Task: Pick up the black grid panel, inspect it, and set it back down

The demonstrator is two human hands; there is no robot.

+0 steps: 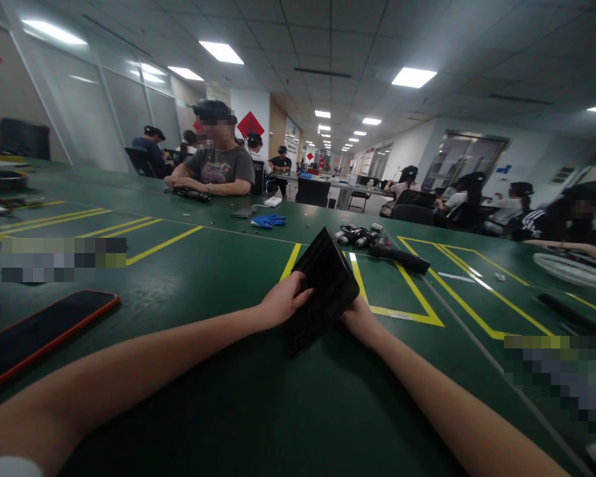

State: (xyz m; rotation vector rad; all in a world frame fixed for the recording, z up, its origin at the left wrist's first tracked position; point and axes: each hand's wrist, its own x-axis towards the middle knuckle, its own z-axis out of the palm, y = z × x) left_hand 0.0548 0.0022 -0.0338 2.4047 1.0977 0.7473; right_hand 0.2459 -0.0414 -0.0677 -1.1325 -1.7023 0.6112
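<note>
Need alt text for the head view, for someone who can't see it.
The left hand and right hand hold a flat black object tilted over a green table with yellow lines. A phone with an orange edge lies at left, a blue item farther back; a person is across the table.

Right hand (360, 320) partly hidden behind black flat case (325, 285).
Orange-edged phone (49, 331) runs off left edge, white oval tray (571, 270) off right. Pixelation (63, 258) masks patches of green table (188, 411). Specks (244, 232) near blue glove (268, 221) too small to ID.
</note>
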